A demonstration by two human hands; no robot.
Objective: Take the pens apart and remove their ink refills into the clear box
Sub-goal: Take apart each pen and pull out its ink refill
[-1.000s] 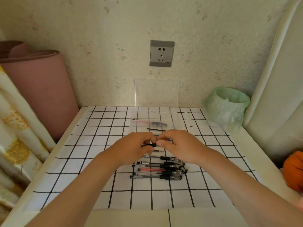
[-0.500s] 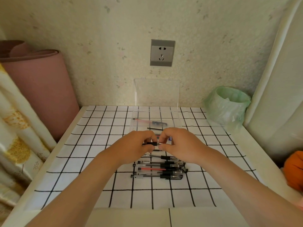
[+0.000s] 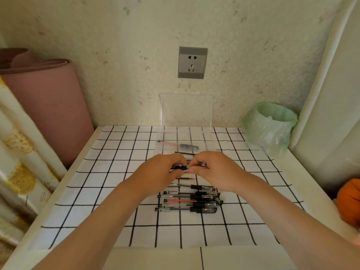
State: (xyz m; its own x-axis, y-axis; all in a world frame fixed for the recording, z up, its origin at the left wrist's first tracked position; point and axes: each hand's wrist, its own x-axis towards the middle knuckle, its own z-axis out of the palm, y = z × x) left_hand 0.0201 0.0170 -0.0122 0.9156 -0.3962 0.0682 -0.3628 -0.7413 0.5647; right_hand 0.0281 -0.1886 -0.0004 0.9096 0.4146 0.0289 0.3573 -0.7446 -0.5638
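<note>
Both hands meet over the middle of the table on one pen [image 3: 181, 168], black at its grip section. My left hand [image 3: 159, 172] pinches the black part; my right hand [image 3: 212, 170] pinches the other end, which its fingers mostly hide. Just beyond the hands stands the clear box [image 3: 165, 133] with its lid raised against the wall. Inside it lie a red refill with a black piece [image 3: 178, 145] and a thin black refill [image 3: 185, 153]. Several whole pens [image 3: 191, 199] lie in a row just in front of the hands, one of them with red ink.
A checked black-and-white cloth [image 3: 116, 191] covers the table. A small bin lined with a green bag [image 3: 270, 127] stands at the back right. A rolled pink mat [image 3: 44, 106] leans at the left, an orange object [image 3: 348, 199] sits at the right edge.
The hands have drawn slightly closer together on the pen and stayed in the same spot. Nothing else has moved.
</note>
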